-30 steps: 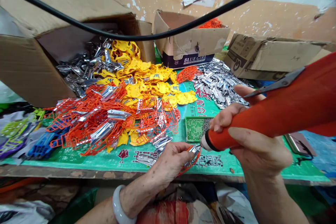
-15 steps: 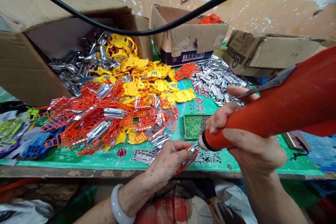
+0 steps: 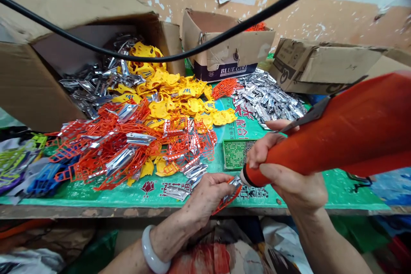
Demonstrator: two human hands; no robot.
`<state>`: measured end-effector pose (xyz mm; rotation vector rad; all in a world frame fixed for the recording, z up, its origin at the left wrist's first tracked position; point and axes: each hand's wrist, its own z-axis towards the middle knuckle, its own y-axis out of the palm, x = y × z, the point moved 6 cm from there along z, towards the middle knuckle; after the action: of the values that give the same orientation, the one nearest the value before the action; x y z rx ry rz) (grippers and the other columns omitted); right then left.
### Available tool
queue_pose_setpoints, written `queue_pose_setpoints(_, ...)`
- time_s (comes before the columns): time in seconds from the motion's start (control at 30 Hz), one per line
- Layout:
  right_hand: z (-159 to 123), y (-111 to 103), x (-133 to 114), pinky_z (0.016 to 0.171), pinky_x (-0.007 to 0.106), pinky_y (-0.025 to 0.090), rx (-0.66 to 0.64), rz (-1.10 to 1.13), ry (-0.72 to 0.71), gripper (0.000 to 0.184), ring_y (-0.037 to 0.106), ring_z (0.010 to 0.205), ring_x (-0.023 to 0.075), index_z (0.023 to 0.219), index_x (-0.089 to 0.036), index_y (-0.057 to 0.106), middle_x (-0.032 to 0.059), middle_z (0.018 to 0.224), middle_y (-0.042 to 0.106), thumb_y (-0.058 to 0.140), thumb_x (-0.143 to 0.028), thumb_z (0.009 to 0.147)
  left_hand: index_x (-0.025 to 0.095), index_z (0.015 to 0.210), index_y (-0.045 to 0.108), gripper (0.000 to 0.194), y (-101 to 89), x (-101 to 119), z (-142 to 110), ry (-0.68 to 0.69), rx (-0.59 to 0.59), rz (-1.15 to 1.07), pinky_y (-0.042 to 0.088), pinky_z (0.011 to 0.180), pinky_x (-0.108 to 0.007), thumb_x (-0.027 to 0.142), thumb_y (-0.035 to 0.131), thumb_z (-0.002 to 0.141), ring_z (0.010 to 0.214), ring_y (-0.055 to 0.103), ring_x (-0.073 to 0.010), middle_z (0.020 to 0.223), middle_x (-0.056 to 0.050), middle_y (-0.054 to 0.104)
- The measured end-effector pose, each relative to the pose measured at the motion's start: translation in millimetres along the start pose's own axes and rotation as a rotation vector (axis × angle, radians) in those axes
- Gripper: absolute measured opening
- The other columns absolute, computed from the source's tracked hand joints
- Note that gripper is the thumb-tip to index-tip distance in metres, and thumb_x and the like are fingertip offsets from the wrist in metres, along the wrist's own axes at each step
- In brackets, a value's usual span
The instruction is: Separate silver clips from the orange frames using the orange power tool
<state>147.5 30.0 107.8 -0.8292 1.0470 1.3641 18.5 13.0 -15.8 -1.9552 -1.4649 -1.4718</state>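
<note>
My left hand (image 3: 207, 192), with a white bangle at the wrist, pinches an orange plastic frame (image 3: 221, 208) with a shiny silver plate (image 3: 236, 181) on it. My right hand (image 3: 297, 184) is wrapped around a thick red power screwdriver (image 3: 349, 126) with a grey lever along its top. The tool's white nose meets the silver plate just past my left fingertips; the bit and any screw there are hidden. Right behind the nose lies a green tray (image 3: 236, 154) holding small metal screws. Loose silver plates (image 3: 177, 192) lie beside my left hand.
Orange frames (image 3: 109, 145), yellow plastic parts (image 3: 180, 98) and silver plates (image 3: 266, 96) lie in heaps. Cardboard boxes (image 3: 19, 81) line the wall, one printed BLUE GIRL (image 3: 231, 49). A black cable (image 3: 154, 58) hangs across the view. The bench edge (image 3: 128, 212) runs in front.
The screwdriver and my right hand have shifted slightly left, with the tool's rear end lower. My left hand keeps its pinch on the frame. The hanging cable sits a little lower.
</note>
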Motion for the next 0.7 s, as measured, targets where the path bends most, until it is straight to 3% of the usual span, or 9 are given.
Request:
queue_pose_setpoints(0.17,5.5,-3.0,-13.2,0.06,0.037,0.052,-0.026,0.122,-0.027,0.055,0.057,0.059,0.0159,0.118,-0.027,0.05,-0.0026,0.071,0.058,0.07,-0.02,0.068,0.012,0.075,0.066,0.018,-1.2,8.6,-2.1,0.012,-0.008,0.014,0.022,0.052,-0.023,0.028,0.058,0.073,0.053,0.035,-0.0081,0.061,0.002,0.051)
queue_pose_setpoints(0.3,28.8,-19.2,-15.7,0.06,0.036,0.05,0.123,0.182,-0.167,0.049,0.057,0.058,0.0156,0.113,-0.027,0.054,-0.0035,0.068,0.058,0.067,-0.015,0.067,0.013,0.078,0.067,0.024,-8.2,13.1,-3.1,0.016,0.05,0.106,0.02,0.05,-0.023,0.034,0.057,0.077,0.052,0.031,-0.0078,0.06,0.002,0.049)
queue_pose_setpoints(0.47,57.5,-32.3,28.0,0.054,0.032,0.046,0.277,0.045,-0.166,0.042,0.055,0.051,0.0134,0.104,-0.022,0.059,-0.0047,0.064,0.059,0.068,-0.015,0.064,0.013,0.085,0.065,0.033,-7.8,13.7,-3.1,-0.027,0.007,0.2,0.018,0.047,-0.021,0.044,0.055,0.081,0.05,0.03,-0.0065,0.061,0.004,0.047)
queue_pose_setpoints(0.57,63.2,-35.4,54.1,0.054,0.031,0.046,0.303,-0.031,-0.132,0.025,0.054,0.053,0.0123,0.086,-0.02,0.062,-0.0043,0.066,0.06,0.07,-0.019,0.062,0.014,0.084,0.062,0.031,-6.4,13.8,-2.3,-0.076,-0.029,0.222,0.02,0.044,-0.02,0.045,0.057,0.079,0.047,0.032,-0.0057,0.058,0.005,0.046)
queue_pose_setpoints(0.7,64.6,-36.3,65.4,0.056,0.031,0.046,0.292,-0.078,-0.152,0.012,0.054,0.054,0.0117,0.075,-0.018,0.06,-0.0028,0.067,0.06,0.067,-0.019,0.065,0.016,0.073,0.054,0.024,-8.7,13.5,-0.7,-0.111,-0.037,0.212,0.022,0.042,-0.019,0.039,0.059,0.077,0.043,0.033,-0.0056,0.053,0.007,0.043)
